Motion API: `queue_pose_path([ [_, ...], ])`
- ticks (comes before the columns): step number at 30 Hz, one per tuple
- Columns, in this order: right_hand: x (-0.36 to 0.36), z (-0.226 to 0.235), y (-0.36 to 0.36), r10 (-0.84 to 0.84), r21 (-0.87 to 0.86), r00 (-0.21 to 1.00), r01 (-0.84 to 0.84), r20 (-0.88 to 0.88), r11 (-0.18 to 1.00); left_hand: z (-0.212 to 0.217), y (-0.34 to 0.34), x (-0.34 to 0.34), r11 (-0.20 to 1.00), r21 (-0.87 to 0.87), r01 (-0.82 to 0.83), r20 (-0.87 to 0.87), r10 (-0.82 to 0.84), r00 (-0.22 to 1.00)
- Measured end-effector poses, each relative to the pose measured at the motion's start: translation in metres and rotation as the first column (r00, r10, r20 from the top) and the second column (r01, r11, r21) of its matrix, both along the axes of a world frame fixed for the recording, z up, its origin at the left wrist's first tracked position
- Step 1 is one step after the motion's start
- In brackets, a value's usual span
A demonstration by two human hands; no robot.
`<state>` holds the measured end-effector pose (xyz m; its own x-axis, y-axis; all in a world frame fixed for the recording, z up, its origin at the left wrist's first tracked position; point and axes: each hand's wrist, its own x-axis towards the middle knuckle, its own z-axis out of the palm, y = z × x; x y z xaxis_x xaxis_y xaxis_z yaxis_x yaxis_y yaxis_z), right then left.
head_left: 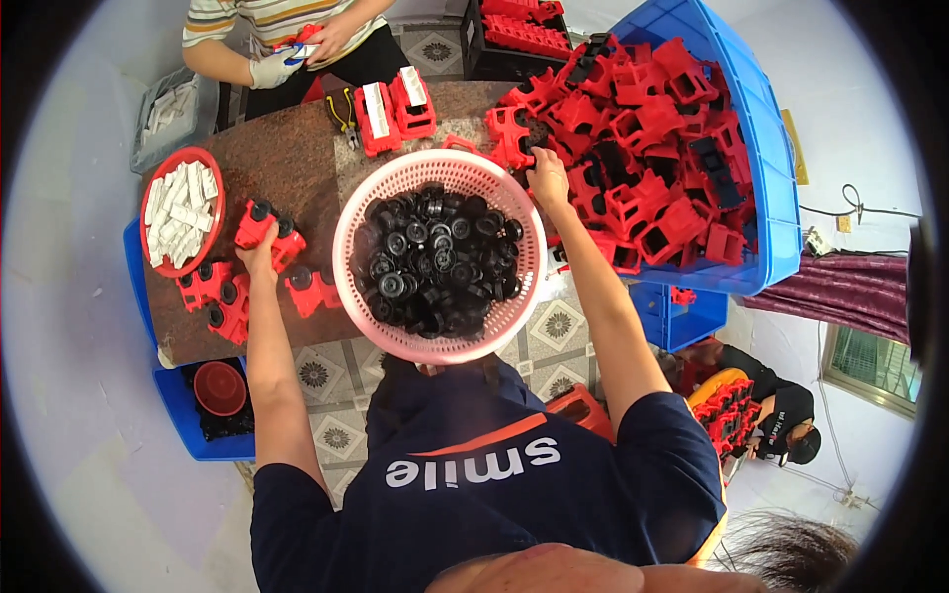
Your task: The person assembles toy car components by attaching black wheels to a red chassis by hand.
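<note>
My left hand (pixel 259 254) is closed around a red toy truck (pixel 286 247) with black wheels, over the left part of the table. Close by lie more wheeled red toy trucks (pixel 230 314). My right arm stretches forward and right, past a pink basket (pixel 344 222) filled with black toy wheels (pixel 435 252). At the table's right side, my right hand (pixel 550 181) has its fingers bent at the edge of a red toy truck body (pixel 508 135). Its fingertips are partly hidden among the red pieces.
A big blue bin (pixel 774 168) of red truck bodies stands right. Left, a red bowl (pixel 219 219) holds white parts. Across the brown table (pixel 267 138), a person (pixel 282 30) handles a toy near yellow-handled pliers (pixel 343 117) and two red trucks. Another person (pixel 786 415) is at lower right.
</note>
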<state>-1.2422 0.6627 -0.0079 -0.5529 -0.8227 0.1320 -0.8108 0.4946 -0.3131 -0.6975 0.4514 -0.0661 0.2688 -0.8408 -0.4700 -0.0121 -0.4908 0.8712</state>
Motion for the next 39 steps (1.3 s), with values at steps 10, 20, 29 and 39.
queue_pose_path([
  [10,-0.047,-0.053,-0.022,0.256,0.077,0.950,-0.246,-0.176,0.966,0.070,0.054,-0.062,0.909,-0.258,0.328,0.648,-0.088,0.756],
  [20,0.045,0.116,0.056,0.154,-0.300,0.979,-0.187,-0.130,0.935,0.176,0.140,-0.270,0.710,-0.134,0.691,-0.370,-0.683,0.629],
  [29,0.132,0.111,0.065,0.394,-0.304,0.503,-0.254,0.769,0.918,0.162,0.184,-0.212,0.830,0.046,0.556,-0.575,-0.433,0.694],
  [39,0.125,-0.044,-0.010,0.380,0.063,0.903,-0.399,0.198,0.915,0.159,0.201,-0.144,0.932,0.066,0.357,-0.728,-0.200,0.656],
])
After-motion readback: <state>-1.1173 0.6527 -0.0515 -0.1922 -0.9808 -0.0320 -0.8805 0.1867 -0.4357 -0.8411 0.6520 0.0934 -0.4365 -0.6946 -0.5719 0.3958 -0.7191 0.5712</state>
